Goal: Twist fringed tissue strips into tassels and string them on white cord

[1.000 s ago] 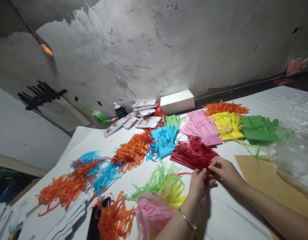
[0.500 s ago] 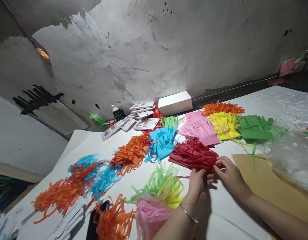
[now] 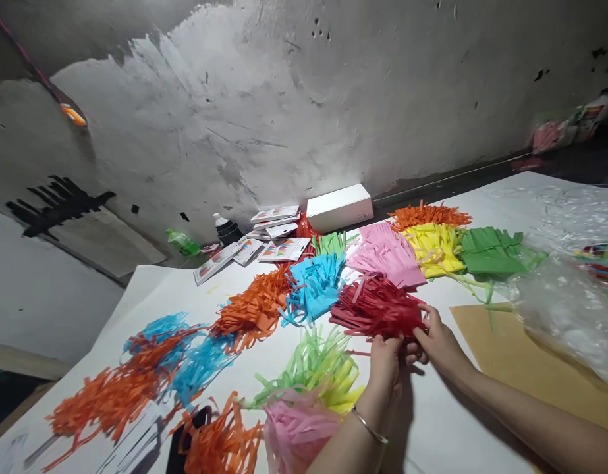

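A stack of red fringed paper (image 3: 377,305) lies on the white table (image 3: 446,421). Both hands meet at its near corner. My left hand (image 3: 386,368), with a thin bracelet on the wrist, pinches the red paper's near edge. My right hand (image 3: 439,342) grips the same edge just to the right. A light-green and yellow paper tassel (image 3: 316,368) lies just left of my left hand, with a pink tassel (image 3: 296,428) below it.
Fringed stacks in blue (image 3: 313,286), pink (image 3: 383,253), yellow (image 3: 435,247), green (image 3: 491,250) and orange (image 3: 251,309) lie behind. A white box (image 3: 339,207) and printed cards (image 3: 278,230) sit by the wall. Crumpled clear plastic (image 3: 565,303) and a brown sheet (image 3: 525,362) are at right.
The view has drifted right and slightly down. Both hands have stayed at the red stack's near corner, with the fingers shifting along its edge.
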Demonstrator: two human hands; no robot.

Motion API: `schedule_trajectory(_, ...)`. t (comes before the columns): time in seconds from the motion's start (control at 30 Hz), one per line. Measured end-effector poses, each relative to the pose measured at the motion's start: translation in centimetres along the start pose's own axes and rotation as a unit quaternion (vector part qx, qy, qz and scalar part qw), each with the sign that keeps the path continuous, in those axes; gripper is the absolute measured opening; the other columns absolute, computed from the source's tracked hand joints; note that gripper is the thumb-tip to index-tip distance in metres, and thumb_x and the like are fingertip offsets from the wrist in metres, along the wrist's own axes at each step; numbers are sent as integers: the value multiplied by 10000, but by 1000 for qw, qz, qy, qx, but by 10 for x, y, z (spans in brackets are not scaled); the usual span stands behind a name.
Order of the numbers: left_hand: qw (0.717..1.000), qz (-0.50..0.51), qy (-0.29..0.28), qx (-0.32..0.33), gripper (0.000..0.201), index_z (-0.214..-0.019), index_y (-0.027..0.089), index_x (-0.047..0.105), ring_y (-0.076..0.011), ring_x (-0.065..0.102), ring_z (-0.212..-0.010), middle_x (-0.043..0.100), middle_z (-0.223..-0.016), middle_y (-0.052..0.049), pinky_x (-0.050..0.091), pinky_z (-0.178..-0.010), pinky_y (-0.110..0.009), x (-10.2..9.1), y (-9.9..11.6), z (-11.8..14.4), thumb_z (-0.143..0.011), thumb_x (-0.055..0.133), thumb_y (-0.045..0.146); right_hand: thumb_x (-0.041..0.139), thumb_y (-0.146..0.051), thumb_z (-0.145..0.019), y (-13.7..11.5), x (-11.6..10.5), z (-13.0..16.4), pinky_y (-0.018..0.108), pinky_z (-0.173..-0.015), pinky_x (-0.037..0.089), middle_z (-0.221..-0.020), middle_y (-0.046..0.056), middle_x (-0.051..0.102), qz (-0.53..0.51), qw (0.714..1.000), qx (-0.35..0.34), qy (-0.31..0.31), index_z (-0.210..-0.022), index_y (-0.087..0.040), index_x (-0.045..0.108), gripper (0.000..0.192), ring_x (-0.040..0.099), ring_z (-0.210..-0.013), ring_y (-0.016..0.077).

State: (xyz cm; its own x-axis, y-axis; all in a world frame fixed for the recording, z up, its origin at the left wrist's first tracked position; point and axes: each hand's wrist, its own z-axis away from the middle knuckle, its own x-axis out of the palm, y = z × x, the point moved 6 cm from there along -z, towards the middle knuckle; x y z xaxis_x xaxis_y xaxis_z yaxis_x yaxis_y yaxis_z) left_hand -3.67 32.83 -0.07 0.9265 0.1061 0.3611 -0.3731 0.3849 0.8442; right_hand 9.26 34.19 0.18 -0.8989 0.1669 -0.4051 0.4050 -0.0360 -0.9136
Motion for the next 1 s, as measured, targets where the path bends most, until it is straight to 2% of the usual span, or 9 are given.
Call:
schedule_trajectory(0.17, 988, -134, -1, 75, 386, -712, 182, 548, -147, 532, -428, 592, -545, -26, 456, -425, -274, -7, 13, 8, -755, 664, 547, 405, -307, -883, -24, -12, -6, 396, -834, 557, -1085, 110, 742, -17, 997, -78, -17, -1351, -203, 360, 481, 730, -941, 246)
schedule_trajectory(0.27, 956, -228, 6, 186, 252, -731, 190, 608, -194, 613, -666, 641, -717, -44, 544, -668, -343, -4, 40, 17, -794, 688, 421, 379, -315, -911, -41, -17, -7, 396, -892, 548, -1146, 126, 728, -38, 991, -123, -42, -1382, -194, 326, 489, 713, -1041, 242)
schedule_trajectory(0.33, 925, -283, -3, 253, 116, -838, 199, 691, -239, 626, -906, 674, -922, -71, 516, -889, -396, 2, 58, 21, -774, 715, 293, 382, -316, -919, -52, -18, -7, 382, -891, 555, -1154, 119, 730, -48, 986, -148, -66, -1403, -196, 310, 503, 718, -1040, 232)
schedule_trajectory(0.43, 885, -348, -29, 308, 251, -1002, 222, 740, -284, 608, -1044, 684, -1071, -97, 451, -1003, -448, 11, 76, 19, -756, 702, 188, 405, -330, -912, -63, -19, -8, 363, -879, 568, -1156, 108, 735, -53, 979, -173, -96, -1419, -196, 313, 533, 731, -1016, 222)
schedule_trajectory(0.57, 853, -395, -48, 338, 181, -954, 225, 764, -284, 635, -971, 708, -1024, -106, 474, -942, -429, 13, 91, 15, -826, 638, 202, 451, -314, -853, -68, -24, -12, 352, -885, 559, -1091, 78, 751, -38, 979, -181, -88, -1389, -209, 384, 551, 727, -1014, 227)
schedule_trajectory(0.7, 844, -407, -41, 348, 168, -834, 229, 766, -258, 639, -864, 722, -910, -95, 489, -856, -371, 3, 118, 21, -888, 611, 267, 485, -284, -787, -65, -42, -22, 368, -823, 539, -996, 61, 756, -6, 989, -146, -16, -1363, -220, 433, 582, 727, -913, 255)
schedule_trajectory(0.8, 854, -390, -48, 341, 115, -822, 231, 777, -233, 646, -779, 741, -829, -75, 506, -759, -319, -7, 146, 30, -843, 695, 309, 490, -272, -757, -63, -64, -33, 358, -760, 514, -869, 36, 742, 12, 992, -115, 45, -1327, -204, 475, 574, 697, -761, 244)
schedule_trajectory(0.87, 869, -368, -53, 327, 156, -827, 215, 779, -196, 620, -630, 711, -696, -48, 496, -613, -275, -17, 166, 36, -819, 734, 364, 483, -267, -744, -60, -79, -41, 327, -692, 499, -764, 0, 714, 15, 993, -100, 68, -1289, -202, 503, 550, 661, -652, 215)
schedule_trajectory(1.0, 905, -298, -43, 301, 344, -856, 166, 746, -97, 439, -362, 533, -461, 42, 317, -371, -185, -43, 206, 42, -819, 727, 508, 484, -267, -721, -46, -105, -54, 277, -600, 486, -729, -13, 721, 6, 993, -81, 85, -1230, -209, 543, 516, 670, -612, 193)
